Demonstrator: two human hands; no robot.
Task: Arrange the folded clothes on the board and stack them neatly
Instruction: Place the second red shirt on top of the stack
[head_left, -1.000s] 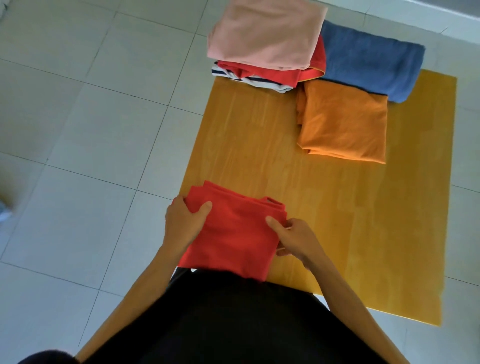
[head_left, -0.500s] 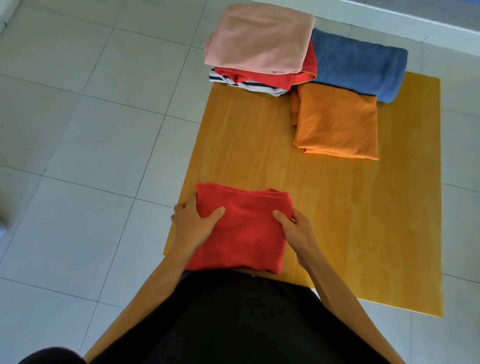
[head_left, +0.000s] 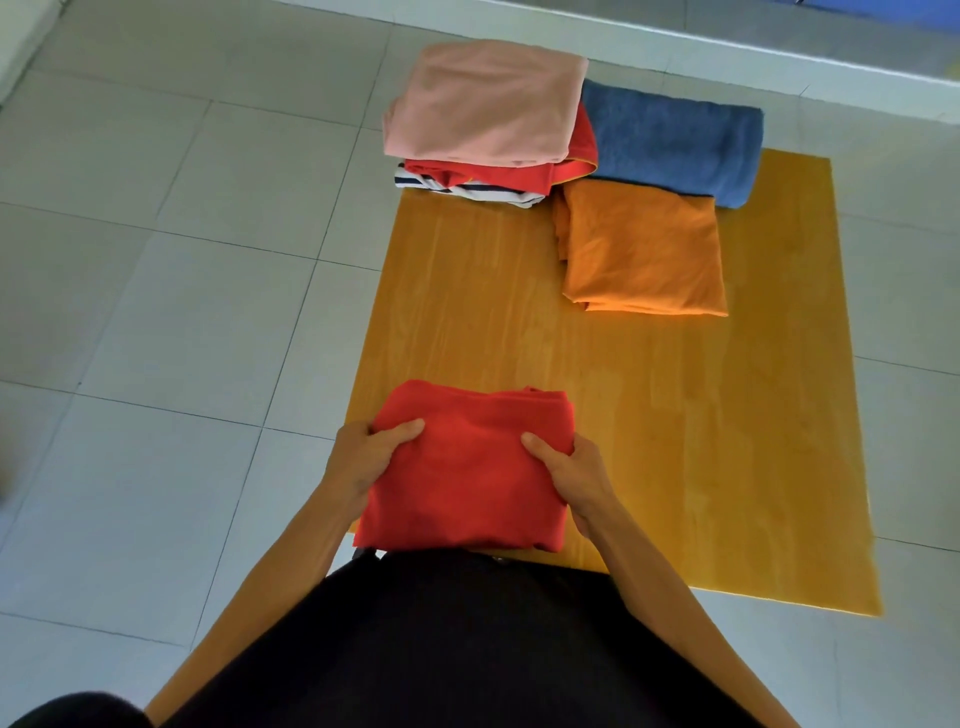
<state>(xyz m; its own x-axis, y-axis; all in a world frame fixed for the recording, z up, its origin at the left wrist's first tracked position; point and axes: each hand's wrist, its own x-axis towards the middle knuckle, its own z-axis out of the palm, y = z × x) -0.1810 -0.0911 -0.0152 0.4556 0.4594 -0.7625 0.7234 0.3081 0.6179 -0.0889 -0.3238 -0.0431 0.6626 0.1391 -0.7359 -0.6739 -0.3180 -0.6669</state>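
Red folded cloth (head_left: 467, 467) square to board (head_left: 675, 415).

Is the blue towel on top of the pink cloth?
No, the rolled blue towel lies beside the folded pink cloth, which tops its own pile.

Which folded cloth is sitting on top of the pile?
The pink cloth. It lies on top of a red one and a striped one, while the orange cloth lies alone on the board.

Floor (head_left: 156, 322): pale grey-white square tiles, thin dark grout lines running in a grid. White raised ledge (head_left: 675, 39) along the far edge of the tiles. Person's black garment (head_left: 441, 649) fills the lower centre of view.
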